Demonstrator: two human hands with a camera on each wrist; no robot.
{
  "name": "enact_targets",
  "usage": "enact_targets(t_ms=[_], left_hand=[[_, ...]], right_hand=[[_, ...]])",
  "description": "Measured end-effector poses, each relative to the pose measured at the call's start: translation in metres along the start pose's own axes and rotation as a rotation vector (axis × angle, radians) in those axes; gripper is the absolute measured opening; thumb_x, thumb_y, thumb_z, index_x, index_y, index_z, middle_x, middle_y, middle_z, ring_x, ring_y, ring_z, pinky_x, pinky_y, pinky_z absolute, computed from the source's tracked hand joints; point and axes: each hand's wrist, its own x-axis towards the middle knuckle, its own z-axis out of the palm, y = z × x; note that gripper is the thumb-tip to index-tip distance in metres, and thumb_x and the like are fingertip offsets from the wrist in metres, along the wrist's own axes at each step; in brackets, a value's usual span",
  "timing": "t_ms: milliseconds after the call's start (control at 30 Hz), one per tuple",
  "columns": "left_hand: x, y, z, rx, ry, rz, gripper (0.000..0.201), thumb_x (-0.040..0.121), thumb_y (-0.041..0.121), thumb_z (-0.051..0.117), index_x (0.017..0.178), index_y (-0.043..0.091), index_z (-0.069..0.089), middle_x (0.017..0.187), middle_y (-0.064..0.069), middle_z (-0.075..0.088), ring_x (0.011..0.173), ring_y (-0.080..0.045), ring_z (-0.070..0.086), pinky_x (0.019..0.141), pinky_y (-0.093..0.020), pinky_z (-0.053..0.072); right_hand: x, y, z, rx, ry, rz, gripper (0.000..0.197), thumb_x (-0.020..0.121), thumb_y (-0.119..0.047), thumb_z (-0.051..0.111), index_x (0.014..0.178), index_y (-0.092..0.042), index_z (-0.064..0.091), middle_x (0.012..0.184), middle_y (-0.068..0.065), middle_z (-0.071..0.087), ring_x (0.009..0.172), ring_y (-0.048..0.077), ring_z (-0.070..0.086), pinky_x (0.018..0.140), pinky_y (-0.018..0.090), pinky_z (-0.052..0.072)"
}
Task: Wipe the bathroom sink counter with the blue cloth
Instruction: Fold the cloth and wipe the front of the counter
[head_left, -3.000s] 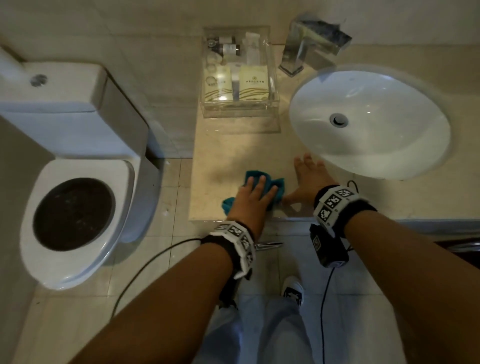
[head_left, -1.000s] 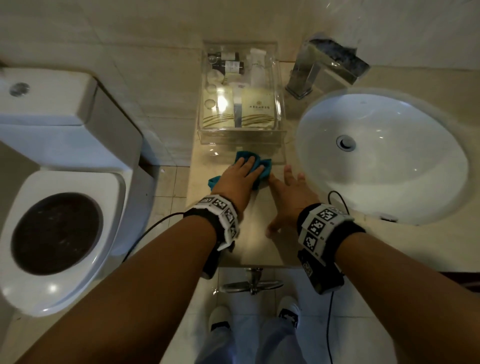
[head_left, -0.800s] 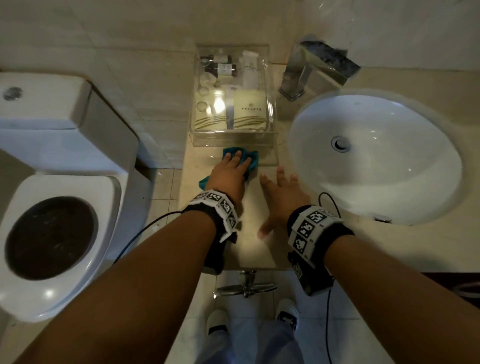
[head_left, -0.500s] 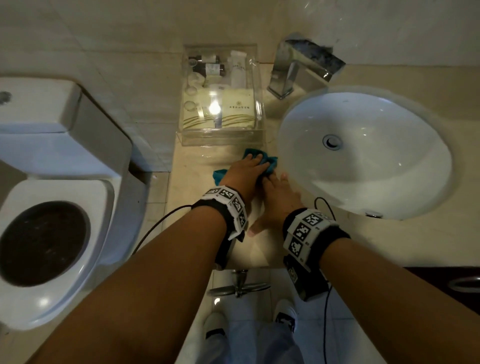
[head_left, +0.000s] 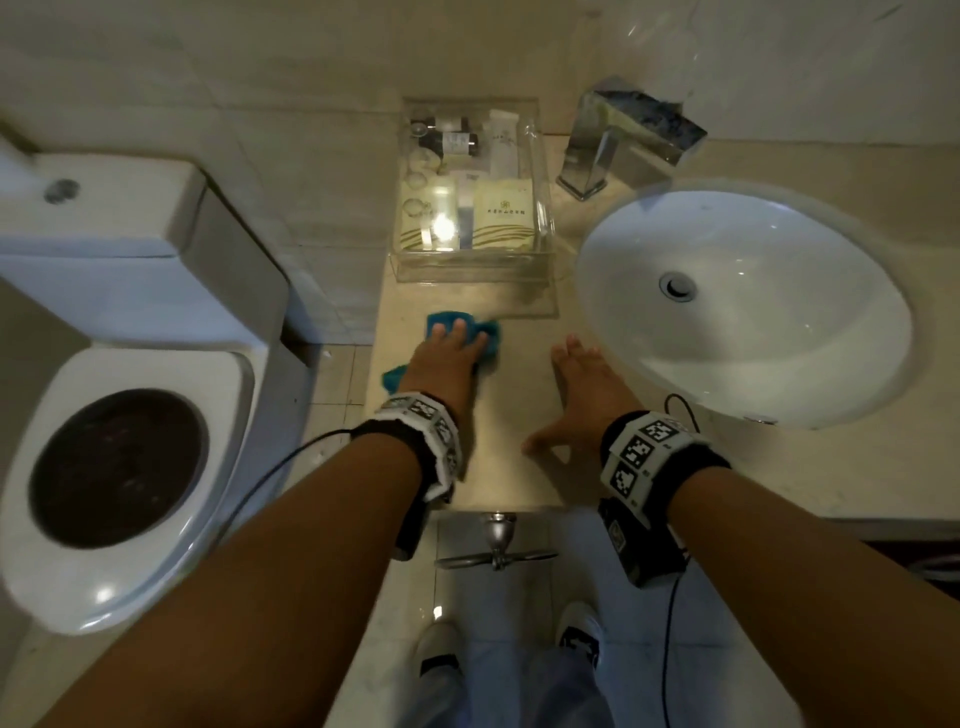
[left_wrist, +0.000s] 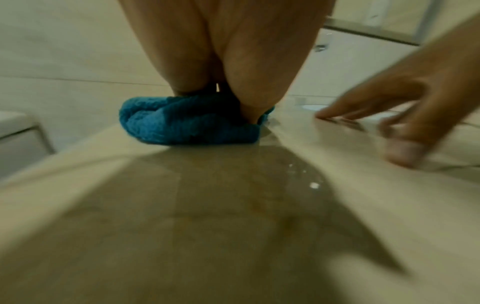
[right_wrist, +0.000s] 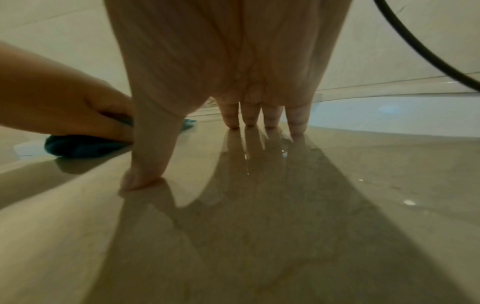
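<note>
The blue cloth (head_left: 485, 332) lies bunched on the beige counter (head_left: 511, 467), just in front of the clear tray. My left hand (head_left: 447, 358) presses flat on the cloth with straight fingers; in the left wrist view the cloth (left_wrist: 187, 121) bulges from under the palm (left_wrist: 233, 61). My right hand (head_left: 582, 395) rests flat on the bare counter beside the sink basin (head_left: 743, 301), fingers spread, holding nothing. In the right wrist view its fingertips (right_wrist: 267, 121) and thumb touch the glossy counter (right_wrist: 337, 205), with the cloth (right_wrist: 83, 146) under my left hand at the left.
A clear tray (head_left: 470, 270) of toiletries stands against the wall behind the cloth. A chrome faucet (head_left: 623, 140) sits at the back of the basin. A toilet (head_left: 124, 415) stands left of the counter's end. A metal valve (head_left: 496, 545) hangs below the front edge.
My left hand has slid the cloth left, away from my right hand, after wiping from the front edge up to the tray. The right hand has stayed flat on the counter.
</note>
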Motion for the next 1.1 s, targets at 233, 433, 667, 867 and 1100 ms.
enact_targets(t_ms=[233,433,667,867,1100], left_hand=[[-0.020,0.063,0.027,0.062,-0.061,0.261,0.063,0.097,0.023,0.048,0.151,0.025,0.016,0.160,-0.007,0.002,0.147,-0.029,0.004,0.118,-0.042,0.013],[-0.033,-0.002,0.026,-0.031,0.039,0.036,0.055,0.102,0.014,0.033,0.152,0.024,0.011,0.160,-0.007,-0.001,0.147,-0.027,0.001,0.118,-0.034,0.008],[-0.035,0.052,0.035,0.103,-0.107,0.223,0.056,0.102,0.024,0.036,0.151,0.026,0.011,0.160,-0.009,-0.002,0.146,-0.034,0.001,0.116,-0.043,0.009],[-0.044,0.040,0.034,0.017,-0.069,0.176,0.059,0.099,0.012,0.038,0.151,0.022,0.013,0.159,-0.010,-0.001,0.147,-0.030,0.002,0.118,-0.039,0.010],[-0.049,0.001,0.023,-0.037,0.018,-0.138,0.058,0.101,0.012,0.032,0.152,0.017,0.005,0.159,-0.012,-0.005,0.146,-0.033,-0.001,0.118,-0.041,0.012]], right_hand=[[-0.013,0.014,0.015,-0.004,0.010,0.036,0.120,0.064,-0.052,0.076,0.148,-0.020,-0.004,0.157,0.002,-0.010,0.146,0.023,-0.002,0.120,0.040,0.010],[-0.023,0.011,0.007,-0.074,-0.045,0.059,0.127,0.058,-0.058,0.077,0.148,-0.023,-0.005,0.157,0.002,-0.012,0.145,0.027,-0.004,0.119,0.044,0.012],[-0.016,0.013,0.013,-0.065,-0.017,0.054,0.123,0.061,-0.058,0.074,0.148,-0.023,-0.005,0.157,0.004,-0.012,0.145,0.027,-0.002,0.118,0.046,0.014],[-0.024,0.014,0.013,-0.058,-0.011,0.062,0.120,0.064,-0.056,0.074,0.148,-0.023,-0.005,0.157,0.003,-0.013,0.145,0.026,-0.004,0.119,0.044,0.012],[-0.030,0.013,0.014,-0.036,-0.012,0.055,0.120,0.063,-0.057,0.074,0.148,-0.024,-0.005,0.157,0.001,-0.012,0.145,0.027,-0.004,0.118,0.048,0.013]])
